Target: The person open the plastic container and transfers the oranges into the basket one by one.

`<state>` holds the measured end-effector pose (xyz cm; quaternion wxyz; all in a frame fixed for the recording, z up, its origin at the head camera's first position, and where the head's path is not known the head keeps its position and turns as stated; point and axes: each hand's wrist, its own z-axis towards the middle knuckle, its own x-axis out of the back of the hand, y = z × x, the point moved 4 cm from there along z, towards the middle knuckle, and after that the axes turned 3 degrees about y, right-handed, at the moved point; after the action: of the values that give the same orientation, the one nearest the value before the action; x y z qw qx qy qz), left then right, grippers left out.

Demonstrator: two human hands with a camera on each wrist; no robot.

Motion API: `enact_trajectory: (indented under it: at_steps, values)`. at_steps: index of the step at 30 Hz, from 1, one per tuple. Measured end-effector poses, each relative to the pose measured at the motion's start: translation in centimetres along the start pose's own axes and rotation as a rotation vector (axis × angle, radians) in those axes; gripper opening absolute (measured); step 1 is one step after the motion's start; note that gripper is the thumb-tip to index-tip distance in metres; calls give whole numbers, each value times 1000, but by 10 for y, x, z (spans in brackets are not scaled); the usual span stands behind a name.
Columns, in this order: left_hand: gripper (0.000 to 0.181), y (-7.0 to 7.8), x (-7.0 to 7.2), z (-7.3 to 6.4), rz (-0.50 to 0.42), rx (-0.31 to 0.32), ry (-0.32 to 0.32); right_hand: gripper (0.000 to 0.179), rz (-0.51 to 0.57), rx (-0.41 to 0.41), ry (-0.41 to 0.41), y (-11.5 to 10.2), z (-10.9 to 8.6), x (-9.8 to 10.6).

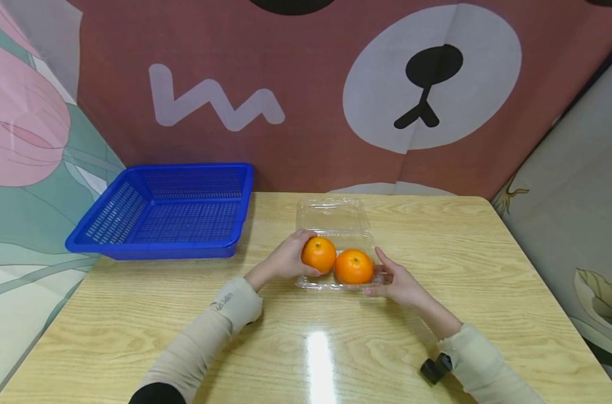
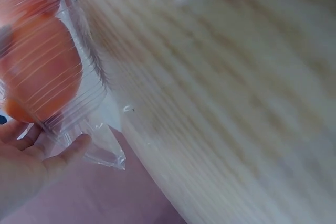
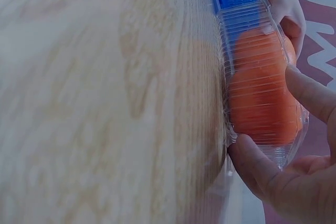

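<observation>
A clear plastic clamshell container [image 1: 353, 238] lies with its lid up toward the wall. My left hand [image 1: 290, 255] grips the left orange [image 1: 318, 254] at the container's left end, fingers behind it and thumb in front. The right orange [image 1: 354, 266] sits inside, beside the left one. My right hand [image 1: 399, 283] holds the container's right end, the thumb at its front edge and a finger toward the back. In the right wrist view, the right hand's fingertips [image 3: 244, 148] press the ribbed wall. In the left wrist view, my left hand [image 2: 31, 161] overlaps the container's corner.
A blue plastic basket [image 1: 227, 249] stands at the back left of the wooden table [image 1: 437, 224]. Behind the table hangs a brown cloth [image 1: 306, 157] with a bear's face. A black device [image 1: 436, 368] sits at the right sleeve's cuff.
</observation>
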<state>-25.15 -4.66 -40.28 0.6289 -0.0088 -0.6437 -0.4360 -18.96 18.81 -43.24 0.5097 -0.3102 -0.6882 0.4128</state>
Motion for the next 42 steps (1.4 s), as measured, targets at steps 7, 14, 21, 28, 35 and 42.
enact_trajectory:
  at_steps: [7, 14, 21, 28, 35, 42]
  values:
    - [82, 0, 4, 0, -65, 28, 25, 102, 21, 4, -5, -1, 0, 1]
    - [82, 3, 9, -2, -73, 30, 61, 100, 46, 3, -9, -2, 1, 1]
    - [81, 8, 15, -3, -73, 50, 113, 100, 44, 3, -7, -2, 0, 2]
    - [81, 11, 21, -3, -77, 62, 162, 100, 34, 1, -5, -4, -1, 2]
    - [80, 17, 28, -3, -155, 51, 219, 100, 29, 3, -6, -3, -1, 1]
    - [80, 21, 35, -2, -165, 33, 248, 100, 40, 1, -5, -3, -1, 2]
